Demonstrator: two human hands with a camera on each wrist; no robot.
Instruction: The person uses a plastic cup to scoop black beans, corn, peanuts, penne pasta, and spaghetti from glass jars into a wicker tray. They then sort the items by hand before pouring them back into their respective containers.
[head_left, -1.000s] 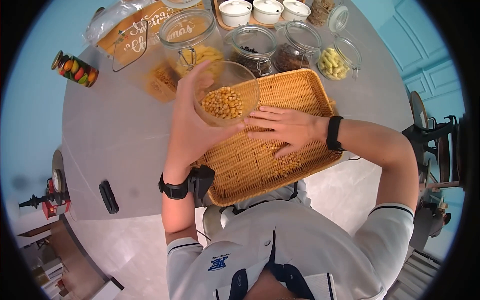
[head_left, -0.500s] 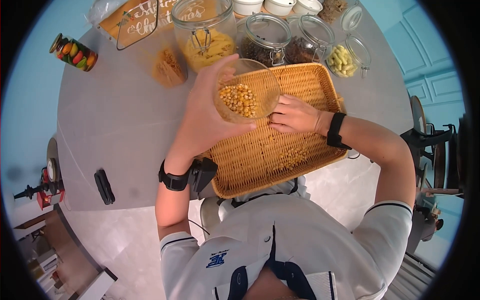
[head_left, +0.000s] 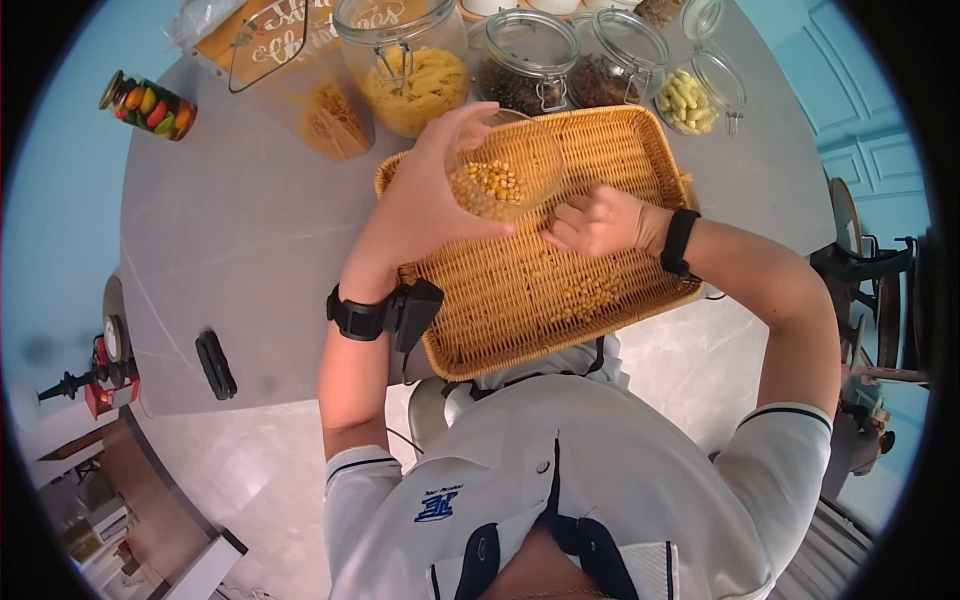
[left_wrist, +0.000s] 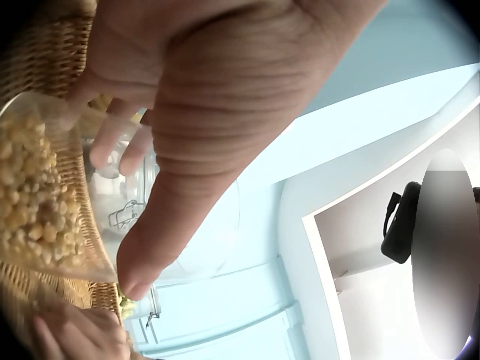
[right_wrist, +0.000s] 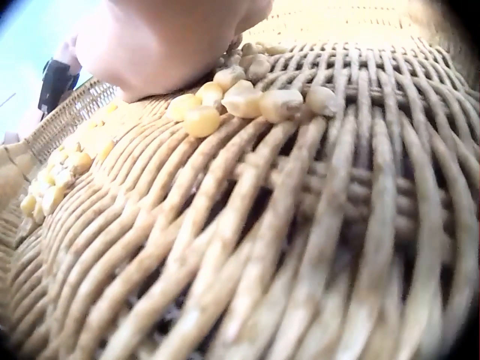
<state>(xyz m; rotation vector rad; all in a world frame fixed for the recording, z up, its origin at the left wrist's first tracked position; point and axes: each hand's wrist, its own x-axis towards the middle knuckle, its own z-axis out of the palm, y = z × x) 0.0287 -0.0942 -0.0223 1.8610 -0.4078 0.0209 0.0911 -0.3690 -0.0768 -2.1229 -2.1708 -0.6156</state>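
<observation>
My left hand [head_left: 415, 215] grips a clear bowl [head_left: 545, 165] of corn kernels [head_left: 492, 182], tilted over the wicker basket [head_left: 480, 330]. Its thumb and fingers span the bowl's sides, and the left wrist view shows the kernels [left_wrist: 37, 202] through the wall. Just right of the bowl, my right hand [head_left: 603, 222] is low in the basket with fingers curled. Up close in the right wrist view, kernels [right_wrist: 244, 101] lie on the weave against the underside of this hand [right_wrist: 172, 45]; its palm is hidden. More loose kernels [head_left: 590, 295] lie near the basket's front side.
Behind the basket stand jars of pasta [head_left: 415, 85], dark contents [head_left: 520, 80] and green-yellow pieces [head_left: 687, 103]. A bag of brown sticks [head_left: 335, 120] and a colourful jar [head_left: 150, 107] are at left. A black object [head_left: 215, 363] lies on the grey table [head_left: 260, 250].
The right hand has gone from spread, flat fingers to curled ones. The bowl in my left hand has shifted right over the basket, while the whole head view has also moved somewhat.
</observation>
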